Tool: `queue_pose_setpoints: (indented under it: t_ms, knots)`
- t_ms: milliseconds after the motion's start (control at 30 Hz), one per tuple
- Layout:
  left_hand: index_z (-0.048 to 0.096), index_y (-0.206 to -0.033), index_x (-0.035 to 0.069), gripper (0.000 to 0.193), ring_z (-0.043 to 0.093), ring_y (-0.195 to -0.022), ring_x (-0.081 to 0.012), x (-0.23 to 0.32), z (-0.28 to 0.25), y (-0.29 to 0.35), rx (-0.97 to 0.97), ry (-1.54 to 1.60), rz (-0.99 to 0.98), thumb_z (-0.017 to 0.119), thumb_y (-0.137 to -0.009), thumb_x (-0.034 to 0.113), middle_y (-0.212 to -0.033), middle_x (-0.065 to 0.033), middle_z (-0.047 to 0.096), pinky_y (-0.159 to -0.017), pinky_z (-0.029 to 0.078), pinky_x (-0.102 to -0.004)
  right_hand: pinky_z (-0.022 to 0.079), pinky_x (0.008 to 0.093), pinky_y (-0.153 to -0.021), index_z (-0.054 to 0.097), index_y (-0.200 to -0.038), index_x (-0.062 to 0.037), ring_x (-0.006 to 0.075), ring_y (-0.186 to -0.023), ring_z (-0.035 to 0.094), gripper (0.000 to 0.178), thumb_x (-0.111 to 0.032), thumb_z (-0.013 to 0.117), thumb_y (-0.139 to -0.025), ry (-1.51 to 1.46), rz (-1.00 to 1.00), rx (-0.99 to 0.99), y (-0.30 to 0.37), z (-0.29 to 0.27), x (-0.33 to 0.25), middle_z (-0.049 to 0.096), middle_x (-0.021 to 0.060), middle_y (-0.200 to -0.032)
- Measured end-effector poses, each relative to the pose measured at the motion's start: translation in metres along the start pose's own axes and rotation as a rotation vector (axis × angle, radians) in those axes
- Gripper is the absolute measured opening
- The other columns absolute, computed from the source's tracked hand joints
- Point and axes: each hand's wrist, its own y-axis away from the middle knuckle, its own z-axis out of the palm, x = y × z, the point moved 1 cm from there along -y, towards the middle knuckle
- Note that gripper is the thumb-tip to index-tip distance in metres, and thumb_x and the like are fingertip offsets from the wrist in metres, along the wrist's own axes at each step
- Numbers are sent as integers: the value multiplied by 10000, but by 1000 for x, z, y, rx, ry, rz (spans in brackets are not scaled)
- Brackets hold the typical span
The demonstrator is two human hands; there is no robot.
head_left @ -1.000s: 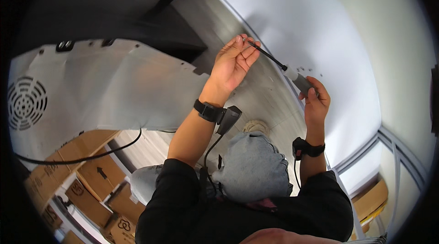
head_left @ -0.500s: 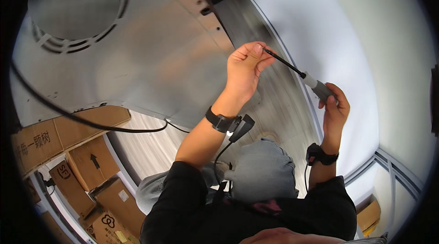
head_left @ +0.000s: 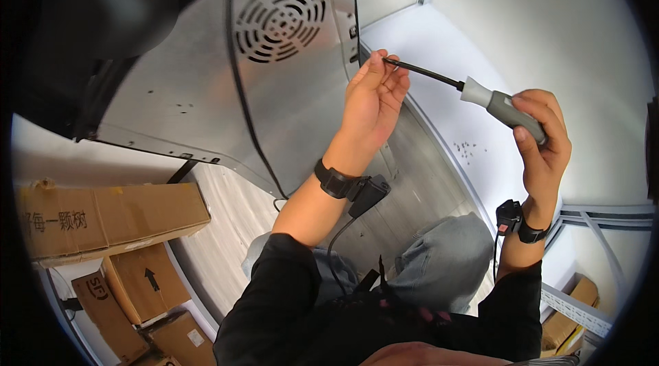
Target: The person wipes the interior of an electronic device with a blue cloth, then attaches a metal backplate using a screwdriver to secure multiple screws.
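Now the right hand (head_left: 542, 136) is gripping a screwdriver (head_left: 480, 95) by its handle, while the left hand (head_left: 371, 101) is pinching its tip near the metal panel (head_left: 206, 91).

One screwdriver (head_left: 473, 91) is in view, with a grey handle and a black shaft. Two hands show, the left hand (head_left: 374, 101) and the right hand (head_left: 542, 136), each with one black wristband: two wristbands in all. One metal appliance panel (head_left: 206, 91) carries one round fan grille (head_left: 281, 19). Four cardboard boxes (head_left: 110, 218) lie at the lower left. One black cable (head_left: 244, 105) runs down the panel.
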Motion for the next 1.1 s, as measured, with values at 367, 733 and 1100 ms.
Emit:
queue_pose_setpoints:
  t_ms: [367, 733, 1100]
  knots:
    - [553, -1007, 66, 147, 584, -789, -112, 26, 16, 0, -9, 43, 201, 521, -961, 202, -914, -28, 607, -702, 522, -249, 458, 241, -704, 625, -1038, -46, 135, -796, 567, 267, -34, 689, -778, -165, 304, 260, 12, 53, -24, 599, 53, -905]
    - [582, -1029, 55, 184, 564, -708, -96, 31, 13, -16, 93, -189, 136, 530, -960, 218, -919, -31, 623, -648, 500, -239, 466, 321, -792, 595, -1072, 0, 259, -915, 576, 302, -34, 674, -783, -120, 41, 263, 41, 91, -8, 561, 150, -1046]
    - [570, -1084, 30, 203, 573, -724, -96, 38, 19, -21, 86, -270, 179, 519, -962, 183, -927, -52, 631, -644, 500, -233, 474, 323, -793, 602, -1093, 3, 262, -920, 573, 321, -30, 679, -784, -107, 30, 257, 34, 98, -10, 550, 148, -1055]
